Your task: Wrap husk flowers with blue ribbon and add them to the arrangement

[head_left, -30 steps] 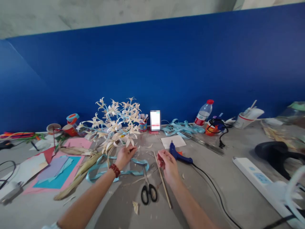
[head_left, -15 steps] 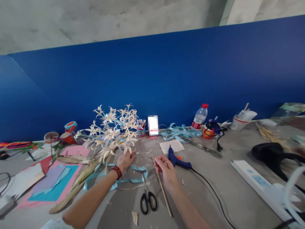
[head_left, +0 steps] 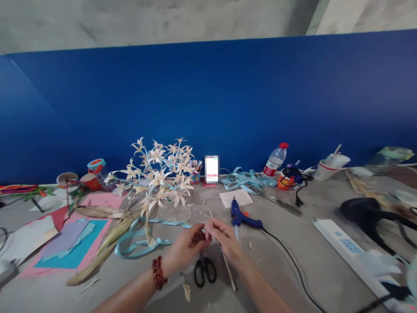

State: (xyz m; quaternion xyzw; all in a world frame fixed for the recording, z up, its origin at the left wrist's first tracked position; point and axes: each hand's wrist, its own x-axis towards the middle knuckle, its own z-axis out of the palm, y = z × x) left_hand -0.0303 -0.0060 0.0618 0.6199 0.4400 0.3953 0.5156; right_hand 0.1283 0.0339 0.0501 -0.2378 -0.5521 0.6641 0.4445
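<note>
My left hand (head_left: pixel 187 248), with a red bead bracelet (head_left: pixel 158 273) at the wrist, is closed, its fingertips against those of my right hand (head_left: pixel 224 239). My right hand is closed in a pinch too. Whatever lies between the fingers is too small or hidden to make out. Black-handled scissors (head_left: pixel 205 271) lie just below, their blades covered by my hands. A thin wooden stick (head_left: pixel 230 271) runs beneath my right hand. Light blue ribbon (head_left: pixel 122 248) curls on the table and passes behind my left hand. A blue glue gun (head_left: pixel 244 218) rests beyond my right hand.
Pale husk flowers on blue stems (head_left: pixel 159 174) stand at back left. Dried husks (head_left: pixel 112 237) and coloured paper (head_left: pixel 65 250) lie left. Behind are a phone (head_left: pixel 212 169), more ribbon (head_left: pixel 243 180) and a bottle (head_left: pixel 276 158). A power strip (head_left: pixel 342 243) and glue-gun cord (head_left: pixel 289 256) occupy the right.
My left hand has come away from the flowers, moving right and nearer to meet my right hand. My right hand has shifted slightly left and down. The view has tilted a little.
</note>
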